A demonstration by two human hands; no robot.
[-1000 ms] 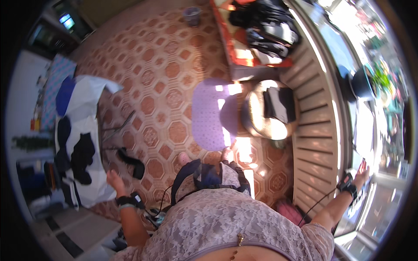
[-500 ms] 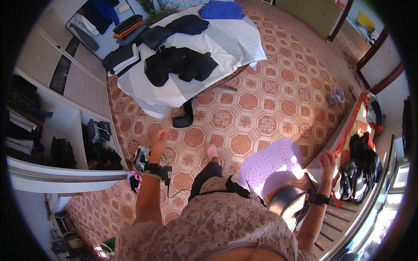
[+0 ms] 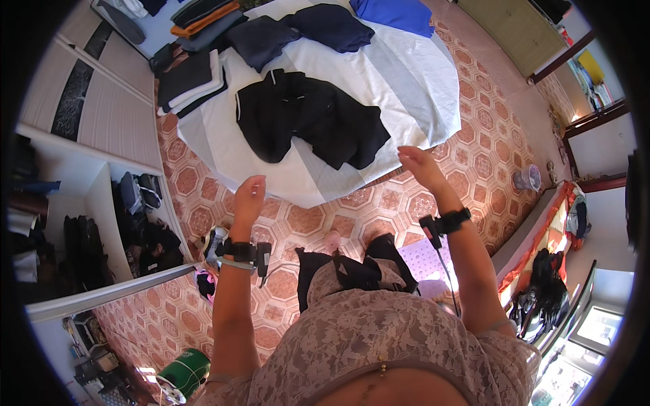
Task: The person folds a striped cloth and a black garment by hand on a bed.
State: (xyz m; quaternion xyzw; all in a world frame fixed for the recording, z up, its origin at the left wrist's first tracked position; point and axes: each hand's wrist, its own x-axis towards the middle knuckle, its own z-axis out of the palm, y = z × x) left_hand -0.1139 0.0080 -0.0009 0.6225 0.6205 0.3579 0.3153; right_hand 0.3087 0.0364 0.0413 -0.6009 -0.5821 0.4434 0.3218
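Observation:
A black garment (image 3: 342, 128) lies crumpled on the white-clothed round table (image 3: 318, 183) in front of me. My left hand (image 3: 250, 195) hangs in the air just short of the table's near left edge, fingers loosely extended and holding nothing. Over at the table's near right edge, my right hand (image 3: 418, 166) reaches in beside the garment's right end without touching it; it is empty, its fingers stretched out. Straps with small dark devices sit on both wrists. Behind the garment rest folded dark clothes (image 3: 328, 27) and a blue folded cloth (image 3: 396, 12).
Stacked folded clothes (image 3: 189, 80) occupy the table's left side. An open wardrobe (image 3: 91, 186) with hanging garments stands left. A green bin (image 3: 184, 372) is at lower left, a purple mat (image 3: 423, 260) on the tiled floor to my right, and a small wastebasket (image 3: 528, 178) farther right.
I have stepped toward the table and turned slightly, so the garment looks nearer. My right hand has swung forward and left to the table's edge; my left hand has moved slightly forward.

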